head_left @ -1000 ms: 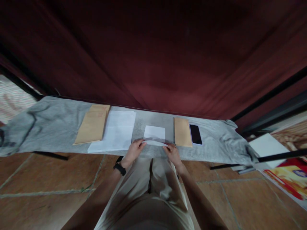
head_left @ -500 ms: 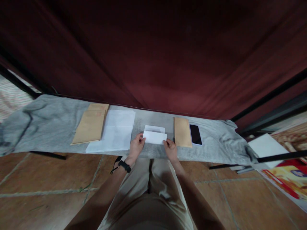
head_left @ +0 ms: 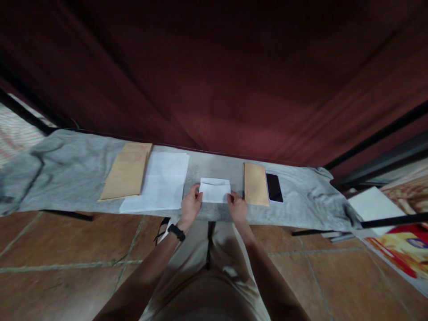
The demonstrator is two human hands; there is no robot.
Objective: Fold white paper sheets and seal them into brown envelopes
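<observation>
A folded white sheet of paper (head_left: 215, 193) lies in front of me on the grey cloth, with a narrow strip of its back layer showing beyond the front fold. My left hand (head_left: 191, 204) pinches the left edge of it between thumb and fingers. At the right edge my right hand (head_left: 237, 207) grips it with fingers curled. Left of my hands is a stack of white paper (head_left: 167, 178). Brown envelopes (head_left: 129, 174) overlap that stack's left side. Another brown envelope (head_left: 256, 185) sits just right of my right hand.
A phone (head_left: 274, 187) with a dark screen lies beside the right-hand envelope. The grey cloth (head_left: 80, 174) covers a long narrow bench. Behind it hangs a dark red curtain (head_left: 214, 107). Black metal bars (head_left: 377, 133) stand at both ends, and a red and yellow box (head_left: 404, 249) is at lower right.
The raised front fold of the sheet has come down flatter against the back layer, and its edge has shifted slightly. Both hands stay at the sheet's sides.
</observation>
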